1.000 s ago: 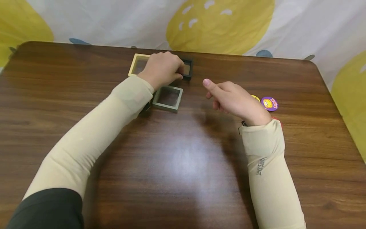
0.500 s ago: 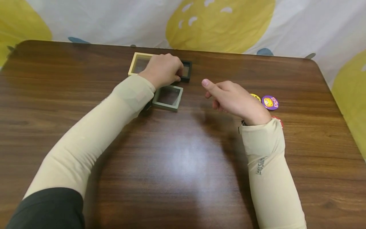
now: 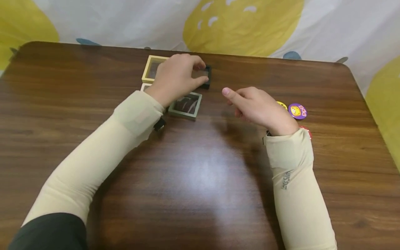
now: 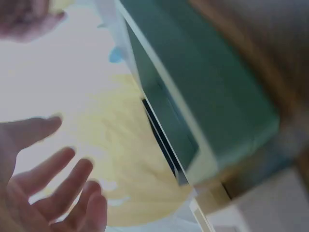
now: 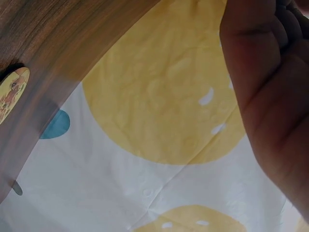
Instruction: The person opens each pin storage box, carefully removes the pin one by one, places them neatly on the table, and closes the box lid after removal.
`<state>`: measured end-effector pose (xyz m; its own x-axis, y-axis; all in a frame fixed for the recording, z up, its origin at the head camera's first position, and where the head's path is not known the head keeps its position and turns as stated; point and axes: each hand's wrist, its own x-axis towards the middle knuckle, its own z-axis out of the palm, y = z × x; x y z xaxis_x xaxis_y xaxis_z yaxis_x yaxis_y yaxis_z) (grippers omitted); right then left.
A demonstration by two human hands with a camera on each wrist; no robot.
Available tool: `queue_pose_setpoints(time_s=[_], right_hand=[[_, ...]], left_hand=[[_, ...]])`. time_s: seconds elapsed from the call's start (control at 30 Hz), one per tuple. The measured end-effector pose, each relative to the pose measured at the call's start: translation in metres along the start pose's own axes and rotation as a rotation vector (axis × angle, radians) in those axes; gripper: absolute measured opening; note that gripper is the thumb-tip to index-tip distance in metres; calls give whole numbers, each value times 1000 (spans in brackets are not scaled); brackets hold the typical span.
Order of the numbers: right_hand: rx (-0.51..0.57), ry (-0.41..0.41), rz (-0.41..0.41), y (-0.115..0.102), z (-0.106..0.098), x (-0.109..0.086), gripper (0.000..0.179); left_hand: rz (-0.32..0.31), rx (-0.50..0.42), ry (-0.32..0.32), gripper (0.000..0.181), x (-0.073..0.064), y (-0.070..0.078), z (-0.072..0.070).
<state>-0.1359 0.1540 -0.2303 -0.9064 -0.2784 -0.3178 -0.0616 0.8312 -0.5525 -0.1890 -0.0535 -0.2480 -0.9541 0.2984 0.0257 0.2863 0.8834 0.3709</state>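
Observation:
In the head view my left hand (image 3: 176, 76) hovers over a group of shallow square display frames, with thumb and fingers spread apart. It holds nothing. Under its fingertips is a black frame (image 3: 208, 84), partly covered by the hand. A grey-green frame (image 3: 182, 116) with a clear window lies nearer to me, and a cream-yellow frame (image 3: 145, 71) sits behind the wrist. Only a corner of a whitish frame (image 3: 144, 86) shows. My right hand (image 3: 257, 107) hangs over the table to the right, thumb out, fingers loosely bent, with nothing in it.
Beside my right wrist lie round picture discs: a purple one (image 3: 297, 111), a yellow one (image 3: 282, 104) and a red one (image 3: 307, 131), the last two partly hidden. A patterned cloth (image 3: 131, 24) hangs behind the brown wooden table (image 3: 200, 194).
The left hand's fingers, earlier curled down at the black frame, have spread and come off it. More of the whitish frame shows. The right hand stays nearly still.

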Motion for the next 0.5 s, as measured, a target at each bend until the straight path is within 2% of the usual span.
queue_pose_setpoints(time_s=[0.1, 0.3, 0.4, 0.5], right_hand=[[-31, 16, -8, 0, -3, -1, 65], [-76, 50, -37, 3, -3, 1, 62], [-130, 113, -80, 6, 1, 3, 64], [-185, 194, -111, 9, 6, 6, 77]], left_hand=[[-14, -68, 31, 45, -12, 6, -3], [-20, -134, 3, 54, -29, 10, 4], [-24, -122, 0, 59, -33, 10, 10], [-28, -77, -21, 69, -34, 8, 12]])
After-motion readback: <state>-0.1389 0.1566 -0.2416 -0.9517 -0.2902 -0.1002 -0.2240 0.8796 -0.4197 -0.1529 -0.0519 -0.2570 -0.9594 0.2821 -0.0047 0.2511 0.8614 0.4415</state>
